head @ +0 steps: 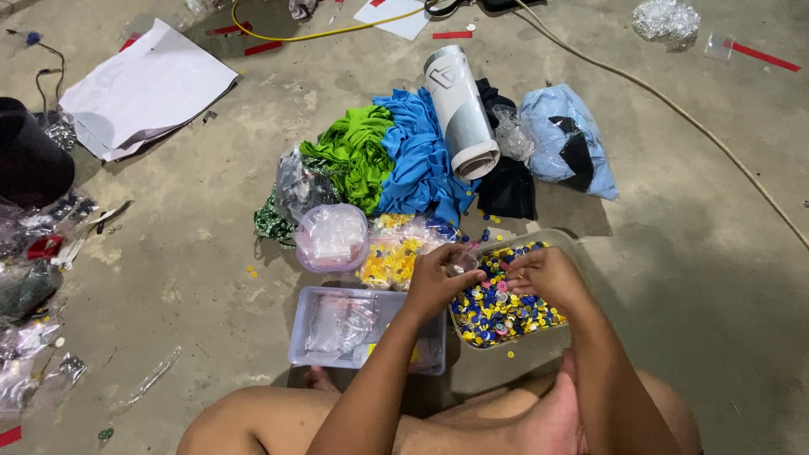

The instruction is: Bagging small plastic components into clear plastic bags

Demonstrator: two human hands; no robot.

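Left hand (440, 282) fingers seem to pinch a small clear bag (463, 264); right hand (543, 274) fingers curl, contents unclear; keep the bag's mouth open over the tray of buttons (504, 305).

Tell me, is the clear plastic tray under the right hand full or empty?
Nearly full: the clear plastic tray holds many small yellow and blue pieces.

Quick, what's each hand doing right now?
Left hand: closed on a small clear bag.
Right hand: over the tray of buttons; grip cannot be told.
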